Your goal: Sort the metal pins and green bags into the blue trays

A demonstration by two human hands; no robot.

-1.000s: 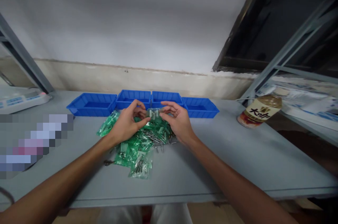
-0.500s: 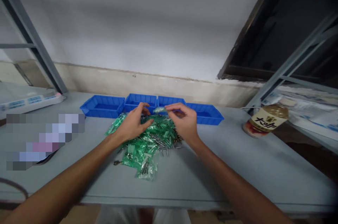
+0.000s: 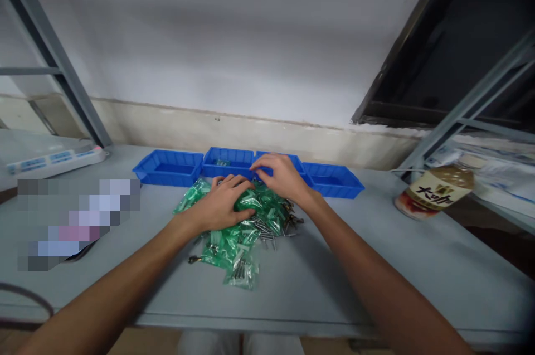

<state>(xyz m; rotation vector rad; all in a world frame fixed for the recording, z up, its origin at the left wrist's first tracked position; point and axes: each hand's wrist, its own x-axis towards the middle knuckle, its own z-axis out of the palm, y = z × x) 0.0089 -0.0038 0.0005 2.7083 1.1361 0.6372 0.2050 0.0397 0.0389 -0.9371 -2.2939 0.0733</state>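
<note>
The pile (image 3: 238,235) of green bags and loose metal pins is being worked through on the table (image 3: 376,254). The left hand (image 3: 223,204) is being pressed palm-down on top of the pile, its fingers (image 3: 238,181) slightly curled over a bag; whether that bag is being gripped cannot be told. The right hand (image 3: 282,176) is being held at the far edge of the pile, just before the blue bins (image 3: 167,168), its fingers bent down and close together, with anything pinched hidden. The step is judged to be the picking of one bag. A clean lift is judged to call for a pinch on a single bag, since the bags are overlapping and pins are lying loose among them.
</note>
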